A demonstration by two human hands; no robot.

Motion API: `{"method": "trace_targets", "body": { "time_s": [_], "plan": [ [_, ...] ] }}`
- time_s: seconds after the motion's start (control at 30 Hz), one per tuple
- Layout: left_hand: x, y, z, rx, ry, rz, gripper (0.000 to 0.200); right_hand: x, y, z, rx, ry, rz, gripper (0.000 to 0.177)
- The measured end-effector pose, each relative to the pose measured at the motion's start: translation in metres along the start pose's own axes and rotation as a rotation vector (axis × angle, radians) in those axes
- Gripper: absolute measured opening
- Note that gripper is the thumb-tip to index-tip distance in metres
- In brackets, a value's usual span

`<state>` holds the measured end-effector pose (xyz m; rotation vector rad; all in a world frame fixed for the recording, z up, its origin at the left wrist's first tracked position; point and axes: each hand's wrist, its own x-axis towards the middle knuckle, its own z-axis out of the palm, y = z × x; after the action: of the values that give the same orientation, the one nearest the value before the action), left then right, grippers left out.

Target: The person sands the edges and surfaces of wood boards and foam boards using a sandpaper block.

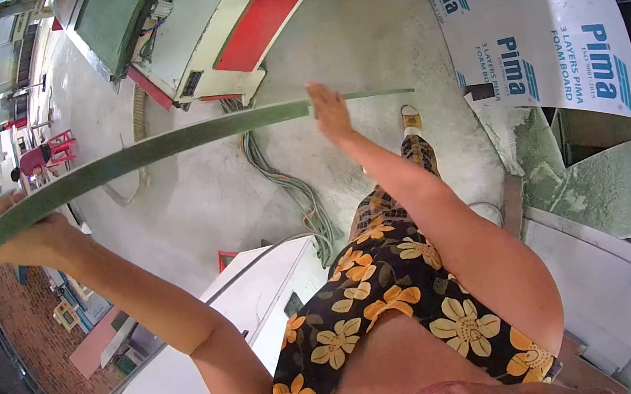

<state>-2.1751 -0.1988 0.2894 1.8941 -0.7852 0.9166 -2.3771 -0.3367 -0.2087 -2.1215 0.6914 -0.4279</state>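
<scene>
A long, narrow green board (pixel 163 144), seen almost edge-on, stretches from the far left across to the middle right. My left hand (pixel 43 239) is closed around its left end, with fingertips showing over the far side. Farther along the board, my right hand (pixel 332 114) crosses its edge with the fingers close together and appears to grip it. Part of the board is hidden behind this hand, and its thin end sticks out to the right. The board is held up above the concrete floor.
A large machine (pixel 188 37) with a red panel stands ahead. Cables (pixel 288 176) run over the floor (pixel 375 43). At right lie printed foam board sheets (pixel 594 53) and a dusty green panel (pixel 613 187). A white cabinet (pixel 263 285) is close on my left. A person (pixel 34 160) is by a red stool (pixel 62 145).
</scene>
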Motion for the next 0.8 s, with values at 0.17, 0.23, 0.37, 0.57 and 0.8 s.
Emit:
{"method": "trace_targets", "body": {
  "time_s": [0.17,0.23,0.37,0.57,0.8],
  "plan": [
    [-0.004,-0.002,-0.007,0.091,0.062,-0.059,0.033,-0.009,0.085,-0.017,-0.338,-0.451,0.414,0.051],
    [-0.002,-0.008,-0.005,0.028,0.121,-0.149,0.033,-0.007,0.069,-0.018,-0.226,-0.203,0.315,0.053],
    [0.006,-0.050,-0.024,0.026,0.089,-0.070,0.025,0.009,0.001,-0.045,0.168,0.218,0.088,0.054],
    [-0.004,-0.002,0.017,-0.102,0.184,-0.409,0.041,0.058,-0.089,-0.170,0.677,0.278,-0.001,0.050],
    [-0.007,0.010,0.041,-0.287,0.243,-0.364,0.043,0.068,-0.211,-0.273,0.757,0.074,-0.430,0.050]
  ]
}}
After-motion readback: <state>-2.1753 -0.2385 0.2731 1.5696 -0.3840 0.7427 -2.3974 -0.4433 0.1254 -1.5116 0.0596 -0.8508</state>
